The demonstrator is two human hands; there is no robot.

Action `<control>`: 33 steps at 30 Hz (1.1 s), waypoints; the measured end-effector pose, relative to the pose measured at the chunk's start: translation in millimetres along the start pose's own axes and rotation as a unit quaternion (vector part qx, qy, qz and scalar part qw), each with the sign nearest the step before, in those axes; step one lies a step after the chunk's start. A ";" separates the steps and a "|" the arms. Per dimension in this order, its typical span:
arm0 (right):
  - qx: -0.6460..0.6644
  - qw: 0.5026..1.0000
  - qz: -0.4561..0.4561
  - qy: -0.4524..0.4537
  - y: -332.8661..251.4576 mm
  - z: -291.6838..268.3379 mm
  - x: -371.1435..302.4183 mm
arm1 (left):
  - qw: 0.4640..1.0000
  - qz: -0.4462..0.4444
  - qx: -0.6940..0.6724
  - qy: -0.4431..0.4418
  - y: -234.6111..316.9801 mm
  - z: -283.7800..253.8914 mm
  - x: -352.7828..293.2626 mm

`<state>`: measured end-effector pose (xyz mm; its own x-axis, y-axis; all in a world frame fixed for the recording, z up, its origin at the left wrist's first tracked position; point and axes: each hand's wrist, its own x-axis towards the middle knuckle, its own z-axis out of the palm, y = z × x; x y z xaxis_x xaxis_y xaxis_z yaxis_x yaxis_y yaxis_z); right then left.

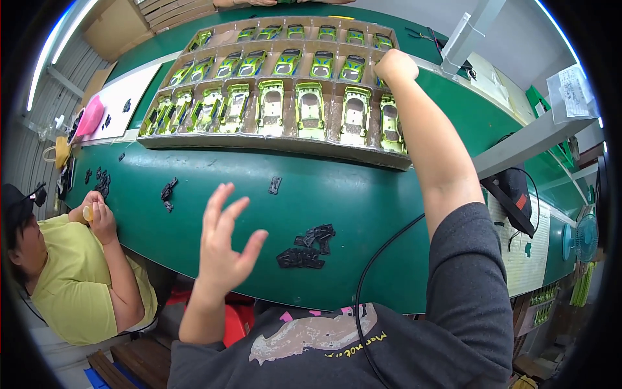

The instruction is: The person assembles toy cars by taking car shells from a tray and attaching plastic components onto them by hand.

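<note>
A shallow cardboard tray (285,144) stretches across the far part of the table, split by dividers into rows of compartments. Green toy car bodies (310,110) fill these; the near row shows pale insides, the farther rows painted tops. My right arm reaches to the tray's right end, where my right hand (396,67) curls over the middle row's last compartment. Its fingertips, and whatever they grip, are hidden. My left hand (227,243) hovers above the near table with fingers spread, holding nothing. Right of it lies a pile of black plastic parts (311,246); a single black part (275,185) lies nearer the tray.
More black parts (168,194) lie toward the left. There, a person in a yellow shirt (84,279) handles a small piece. Another person's arms (285,2) show beyond the tray. A black cable (382,249) crosses the table before me. A metal post (470,39) stands at right.
</note>
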<state>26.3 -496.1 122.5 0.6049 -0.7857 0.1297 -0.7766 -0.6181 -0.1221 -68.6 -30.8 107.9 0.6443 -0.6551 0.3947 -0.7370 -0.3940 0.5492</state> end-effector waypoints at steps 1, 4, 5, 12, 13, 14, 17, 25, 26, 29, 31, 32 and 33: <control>0.016 1.000 0.015 -0.007 -1.1 -0.5 -3.1 | 1.000 0.001 -0.016 -0.007 5.4 3.4 -5.7; 0.038 0.999 0.028 0.014 1.2 -1.3 -9.9 | 0.997 0.006 -0.071 -0.009 20.0 11.5 -20.1; 0.055 0.998 0.025 0.026 7.1 -3.1 -12.4 | 0.996 0.018 -0.082 -0.004 21.7 12.8 -21.5; 0.164 0.945 -0.226 0.169 35.1 -65.2 -67.6 | 0.990 0.070 -0.126 -0.003 20.1 9.5 -29.5; 0.184 0.931 -0.280 0.142 31.1 -78.8 -94.3 | 0.988 0.095 -0.122 -0.008 19.1 9.2 -29.3; 0.203 0.913 -0.334 0.115 26.8 -88.6 -124.5 | 0.989 0.086 -0.123 -0.008 21.6 9.6 -26.2; 0.217 0.865 -0.452 -0.013 27.8 -93.7 -220.1 | 0.989 0.127 -0.008 0.078 45.7 11.9 -17.0; 0.256 0.748 -0.610 -0.055 43.1 -62.0 -360.4 | 0.987 0.112 0.015 -0.114 57.4 35.2 -46.5; 0.261 0.753 -0.602 -0.049 44.9 -58.2 -367.6 | 0.988 0.083 0.016 -0.127 56.6 36.7 -53.0; 0.336 0.764 -0.548 -0.054 48.6 -64.0 -358.1 | 0.988 0.122 0.021 -0.096 52.6 34.8 -65.4; 0.352 0.784 -0.499 -0.112 51.6 -59.5 -353.9 | 0.985 0.133 0.025 -0.106 55.5 33.3 -72.6; 0.356 0.774 -0.502 -0.149 52.7 -55.6 -354.0 | 0.984 0.141 0.016 -0.111 57.3 33.8 -76.6; 0.357 0.775 -0.500 -0.149 53.0 -54.1 -353.2 | 0.982 0.150 0.006 -0.114 58.8 35.1 -78.2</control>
<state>-238.0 -249.9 123.4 0.9377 0.1902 0.2909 0.3378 -0.6951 -0.6346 -169.4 -25.4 83.5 0.3365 -0.8698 0.3607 -0.8896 -0.1681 0.4246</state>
